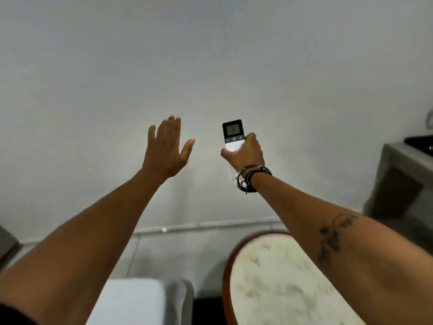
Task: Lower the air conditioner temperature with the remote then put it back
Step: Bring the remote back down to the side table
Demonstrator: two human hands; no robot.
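Head view. The right hand point(243, 152) is raised at arm's length and closed around the lower body of the remote point(233, 134), its thumb laid across the white keypad below the dark display; the screen end points up and away toward the plain wall point(210, 55). Bracelets point(249, 178) circle the right wrist. To the left, well apart from the remote, the left hand point(167, 148) is lifted beside it, open flat with fingers extended and thumb spread, holding nothing. The air conditioner itself is not in view. Near and to the right lies a round table point(276, 285) with a pale marbled top and reddish rim, bare where visible; a light upholstered seat point(131, 301) sits near centre-left, and a grey cabinet point(403, 174) stands at far right.

Judged step: the temperature-lowering press, with the remote aimed upward at the unit. The digits on the display are too blurred to read, so progress cannot be confirmed. The next move calls for a thumb press on the down key, then lowering the remote to its resting place, which the frame does not identify.
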